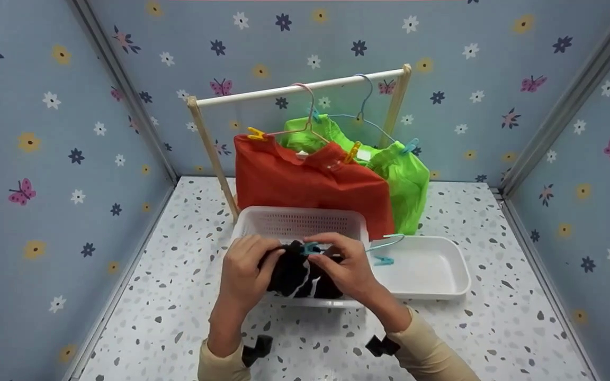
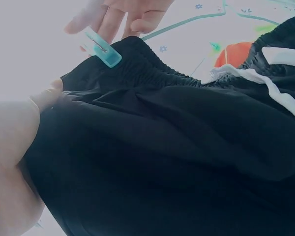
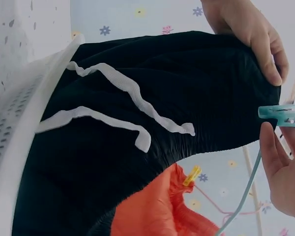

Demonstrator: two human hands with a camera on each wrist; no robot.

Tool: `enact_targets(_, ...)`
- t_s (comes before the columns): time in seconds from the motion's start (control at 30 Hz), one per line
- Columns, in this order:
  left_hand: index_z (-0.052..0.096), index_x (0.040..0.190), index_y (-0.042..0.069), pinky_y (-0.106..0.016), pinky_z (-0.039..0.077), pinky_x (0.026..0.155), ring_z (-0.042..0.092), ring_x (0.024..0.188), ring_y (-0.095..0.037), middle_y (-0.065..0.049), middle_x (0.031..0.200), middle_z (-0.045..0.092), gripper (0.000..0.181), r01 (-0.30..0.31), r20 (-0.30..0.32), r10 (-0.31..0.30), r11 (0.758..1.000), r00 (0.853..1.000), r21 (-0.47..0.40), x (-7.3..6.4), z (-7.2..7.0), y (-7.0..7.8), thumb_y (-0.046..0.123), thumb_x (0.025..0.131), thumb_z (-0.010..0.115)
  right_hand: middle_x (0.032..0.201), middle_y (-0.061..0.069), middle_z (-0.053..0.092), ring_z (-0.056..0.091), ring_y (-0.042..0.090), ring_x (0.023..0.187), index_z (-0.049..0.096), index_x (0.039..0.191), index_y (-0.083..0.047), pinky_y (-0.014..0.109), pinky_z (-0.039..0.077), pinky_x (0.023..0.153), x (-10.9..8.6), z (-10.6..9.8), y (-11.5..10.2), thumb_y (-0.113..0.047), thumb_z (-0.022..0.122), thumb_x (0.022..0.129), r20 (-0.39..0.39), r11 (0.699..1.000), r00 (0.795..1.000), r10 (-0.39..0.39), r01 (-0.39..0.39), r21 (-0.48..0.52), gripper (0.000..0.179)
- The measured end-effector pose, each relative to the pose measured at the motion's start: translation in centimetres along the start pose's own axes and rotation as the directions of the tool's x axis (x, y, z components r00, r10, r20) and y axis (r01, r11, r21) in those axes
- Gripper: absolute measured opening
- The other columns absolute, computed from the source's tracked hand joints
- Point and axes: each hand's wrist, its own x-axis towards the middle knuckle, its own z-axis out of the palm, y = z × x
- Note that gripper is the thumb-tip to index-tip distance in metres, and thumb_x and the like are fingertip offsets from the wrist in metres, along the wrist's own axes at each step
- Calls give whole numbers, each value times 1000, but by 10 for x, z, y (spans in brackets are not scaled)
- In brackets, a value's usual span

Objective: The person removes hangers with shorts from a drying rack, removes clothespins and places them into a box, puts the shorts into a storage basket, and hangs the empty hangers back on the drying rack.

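Black shorts (image 1: 288, 272) with an elastic waistband and white drawstrings (image 3: 128, 86) are held up over a white basket (image 1: 305, 212). My left hand (image 1: 247, 267) grips them near one end of the waistband, thumb on the near side. My right hand (image 1: 348, 264) pinches a teal clothespin (image 1: 310, 248) between thumb and fingers. The clothespin's jaws sit over the waistband's corner in the left wrist view. A teal hanger (image 2: 187, 23) runs behind the waistband, and its hook sticks out to the right of my right hand in the head view.
A white tray (image 1: 461, 264) with another teal clothespin (image 1: 384, 260) stands right of the basket. Behind is a rack (image 1: 262, 94) with a red shirt (image 1: 305, 182) and a green shirt (image 1: 411, 185) on hangers, held by yellow and blue clothespins. Patterned walls enclose the speckled table.
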Motion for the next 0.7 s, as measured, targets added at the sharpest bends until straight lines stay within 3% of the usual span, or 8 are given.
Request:
enact_targets(0.33,68,91,11,-32,44,67,58,74,-17,3,82,62,7,0,3,1,1000,1000,-19,-5,1,-4,18,92,67,97,20,71,69,27,86,70,96,7,27,54,67,-3,2,5,15,69,80,-51,995,997,-55,59,82,18)
enact_targets(0.47,68,91,11,-31,44,68,59,74,-16,3,83,63,8,0,3,0,1000,1000,-28,-7,2,-8,18,93,66,99,22,70,69,25,84,68,96,11,27,54,69,-7,4,7,15,66,83,-99,982,995,23,-4,188,14)
enact_targets(0.6,69,92,10,-31,45,69,60,75,-16,3,85,66,6,0,-3,0,999,1000,-44,-9,1,-12,16,91,68,103,20,69,68,22,84,64,98,15,31,56,66,-7,6,4,9,62,89,-153,938,978,140,-82,336,11)
enact_targets(0.7,70,93,9,-30,45,70,62,78,-16,2,87,67,5,16,-4,-16,998,1000,-66,-10,-1,-17,13,90,69,105,18,69,68,24,93,63,100,13,34,56,67,-5,5,1,2,61,92,-181,907,965,190,-103,407,13)
